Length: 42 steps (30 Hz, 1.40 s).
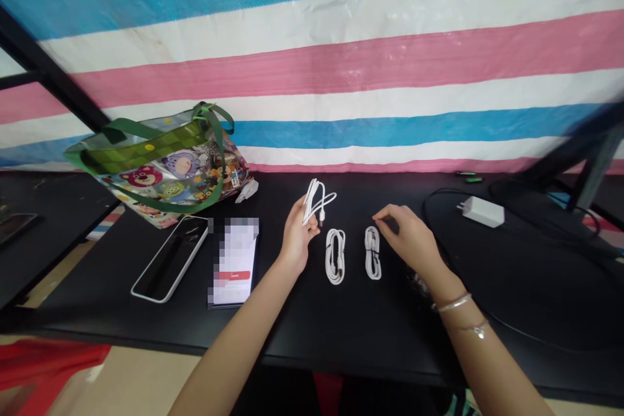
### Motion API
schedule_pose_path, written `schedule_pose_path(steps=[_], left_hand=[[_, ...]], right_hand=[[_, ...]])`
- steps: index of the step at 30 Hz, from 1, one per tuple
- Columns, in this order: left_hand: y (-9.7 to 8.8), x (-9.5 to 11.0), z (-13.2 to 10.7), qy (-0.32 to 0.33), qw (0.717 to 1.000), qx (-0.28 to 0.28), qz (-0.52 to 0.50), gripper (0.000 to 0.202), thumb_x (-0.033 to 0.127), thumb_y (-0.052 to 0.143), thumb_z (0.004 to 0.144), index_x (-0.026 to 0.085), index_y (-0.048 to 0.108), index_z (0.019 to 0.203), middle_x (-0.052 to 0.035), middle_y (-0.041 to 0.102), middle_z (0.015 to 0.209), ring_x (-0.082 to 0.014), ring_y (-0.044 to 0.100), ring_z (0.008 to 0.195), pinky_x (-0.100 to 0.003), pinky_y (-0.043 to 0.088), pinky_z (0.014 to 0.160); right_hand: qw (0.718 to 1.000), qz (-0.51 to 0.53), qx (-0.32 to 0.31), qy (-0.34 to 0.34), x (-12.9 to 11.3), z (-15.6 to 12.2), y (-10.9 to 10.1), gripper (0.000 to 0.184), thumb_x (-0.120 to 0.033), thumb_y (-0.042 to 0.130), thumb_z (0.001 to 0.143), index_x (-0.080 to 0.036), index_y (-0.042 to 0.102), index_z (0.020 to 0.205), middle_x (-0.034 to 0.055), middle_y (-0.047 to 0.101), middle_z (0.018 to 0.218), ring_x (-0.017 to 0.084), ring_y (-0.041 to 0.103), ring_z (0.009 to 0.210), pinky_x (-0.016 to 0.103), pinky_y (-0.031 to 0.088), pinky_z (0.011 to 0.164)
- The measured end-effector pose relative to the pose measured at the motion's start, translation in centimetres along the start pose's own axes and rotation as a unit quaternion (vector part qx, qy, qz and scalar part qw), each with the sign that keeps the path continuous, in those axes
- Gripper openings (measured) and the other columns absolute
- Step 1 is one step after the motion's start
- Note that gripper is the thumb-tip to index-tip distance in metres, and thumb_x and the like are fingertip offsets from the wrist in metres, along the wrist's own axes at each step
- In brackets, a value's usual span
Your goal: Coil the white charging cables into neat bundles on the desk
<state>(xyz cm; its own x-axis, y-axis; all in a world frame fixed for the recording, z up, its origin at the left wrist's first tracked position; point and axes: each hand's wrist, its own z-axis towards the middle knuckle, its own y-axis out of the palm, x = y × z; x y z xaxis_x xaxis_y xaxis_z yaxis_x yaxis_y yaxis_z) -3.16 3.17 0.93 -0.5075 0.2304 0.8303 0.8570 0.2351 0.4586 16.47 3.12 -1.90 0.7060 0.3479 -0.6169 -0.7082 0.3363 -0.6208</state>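
One cable in L hand, two coils btwn hands

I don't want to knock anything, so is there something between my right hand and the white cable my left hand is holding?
Nothing visible stands between your right hand and the held white cable. The left bundled cable and right bundled cable lie on the table, nearer you than that direct path.

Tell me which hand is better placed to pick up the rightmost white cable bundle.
Probably the right hand: it looks free and is beside that bundle, while the left hand holds another white cable farther off.
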Motion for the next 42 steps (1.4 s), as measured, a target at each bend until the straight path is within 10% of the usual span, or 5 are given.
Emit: schedule_pose_path(steps=[12, 24, 42], left_hand=[[0.0, -0.6, -0.2, 0.024, 0.994, -0.027, 0.104, 0.020, 0.024, 0.053, 0.081, 0.017, 0.059, 0.098, 0.0080, 0.047, 0.050, -0.0070, 0.046, 0.047, -0.016, 0.038, 0.051], [-0.2, -2.1, -0.3, 0.135, 0.951, -0.205, 0.190, 0.044, 0.053, 0.059, 0.080, 0.018, 0.052, 0.105, 0.0047, 0.055, 0.059, -0.0122, 0.057, 0.052, -0.025, 0.048, 0.056], [-0.3, -2.7, -0.6, 0.168, 0.903, -0.207, 0.336, 0.022, 0.031, 0.043, 0.089, 0.020, 0.050, 0.107, 0.0064, 0.059, 0.056, -0.0125, 0.062, 0.056, -0.022, 0.045, 0.058]], right_hand=[[0.993, -0.106, -0.006, -0.044, 1.8, -0.3, 0.4, 0.011, -0.022, 0.055, 0.078, -0.025, 0.061, 0.086, 0.0093, 0.069, 0.088, 0.032, 0.056, 0.090, 0.046, 0.048, 0.074], [0.974, 0.177, -0.140, 0.008, -1.9, -0.2, 0.6, 0.029, -0.048, 0.044, 0.090, -0.024, 0.058, 0.101, 0.0058, 0.073, 0.091, 0.024, 0.068, 0.087, 0.043, 0.050, 0.085], [0.984, 0.141, 0.093, -0.062, -3.3, -0.8, 0.4, 0.008, -0.021, 0.056, 0.085, -0.025, 0.050, 0.089, 0.0072, 0.070, 0.098, 0.024, 0.064, 0.095, 0.042, 0.051, 0.082]])
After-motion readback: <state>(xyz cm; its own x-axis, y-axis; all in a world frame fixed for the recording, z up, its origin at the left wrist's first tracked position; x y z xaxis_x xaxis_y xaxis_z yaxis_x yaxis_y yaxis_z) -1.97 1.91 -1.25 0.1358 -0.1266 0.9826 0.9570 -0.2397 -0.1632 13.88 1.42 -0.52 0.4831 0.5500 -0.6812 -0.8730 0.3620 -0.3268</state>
